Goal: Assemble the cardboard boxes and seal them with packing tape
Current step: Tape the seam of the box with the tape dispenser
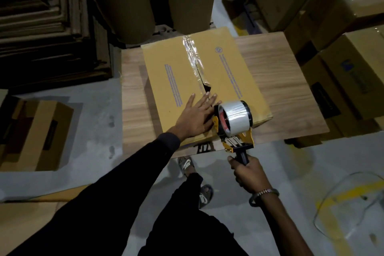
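Left hand (196, 117) lies flat, fingers straight, pinning the box (205, 87) flaps mid-frame; right hand (248, 172) grasps the tape dispenser (233, 120), likely finishing the seam.

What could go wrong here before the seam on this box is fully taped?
The flaps gape at the untaped near part of the seam, so tape may seal over a gap. The left hand lies flat right beside the tape dispenser, so its fingers could get caught. The box could slide on the wooden table.
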`<state>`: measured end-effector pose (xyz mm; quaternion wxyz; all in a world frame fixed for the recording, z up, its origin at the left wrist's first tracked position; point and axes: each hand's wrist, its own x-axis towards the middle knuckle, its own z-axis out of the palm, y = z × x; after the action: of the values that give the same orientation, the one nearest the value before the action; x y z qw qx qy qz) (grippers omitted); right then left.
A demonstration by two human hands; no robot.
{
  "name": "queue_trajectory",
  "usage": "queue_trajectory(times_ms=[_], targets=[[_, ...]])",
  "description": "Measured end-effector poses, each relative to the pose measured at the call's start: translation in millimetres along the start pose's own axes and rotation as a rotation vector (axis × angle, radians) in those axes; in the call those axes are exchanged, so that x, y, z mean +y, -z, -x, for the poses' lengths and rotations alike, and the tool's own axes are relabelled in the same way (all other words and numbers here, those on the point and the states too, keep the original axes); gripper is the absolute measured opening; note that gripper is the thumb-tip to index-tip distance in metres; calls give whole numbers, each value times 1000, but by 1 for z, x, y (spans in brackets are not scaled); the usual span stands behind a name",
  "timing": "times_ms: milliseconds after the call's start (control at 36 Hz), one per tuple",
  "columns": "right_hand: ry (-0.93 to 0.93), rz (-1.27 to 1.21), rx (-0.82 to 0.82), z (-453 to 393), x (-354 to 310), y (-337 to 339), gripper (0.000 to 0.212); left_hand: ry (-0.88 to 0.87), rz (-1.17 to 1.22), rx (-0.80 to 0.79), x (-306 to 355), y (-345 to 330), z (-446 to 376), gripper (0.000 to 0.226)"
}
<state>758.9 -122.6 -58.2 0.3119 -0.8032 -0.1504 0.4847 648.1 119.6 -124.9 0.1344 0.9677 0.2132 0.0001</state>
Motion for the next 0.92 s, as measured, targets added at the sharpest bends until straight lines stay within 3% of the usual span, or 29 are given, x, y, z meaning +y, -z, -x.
queue_trajectory(times_ms=[361,694,917], targets=[[-22,-42,-38,35,31,18,31,69,0,-5,3,-1,-3,79],[-20,-31,6,29,47,5,34,49,-59,-67,7,6,-3,106],[2,-60,22,41,42,8,36,63,-62,-68,6,5,-3,99]])
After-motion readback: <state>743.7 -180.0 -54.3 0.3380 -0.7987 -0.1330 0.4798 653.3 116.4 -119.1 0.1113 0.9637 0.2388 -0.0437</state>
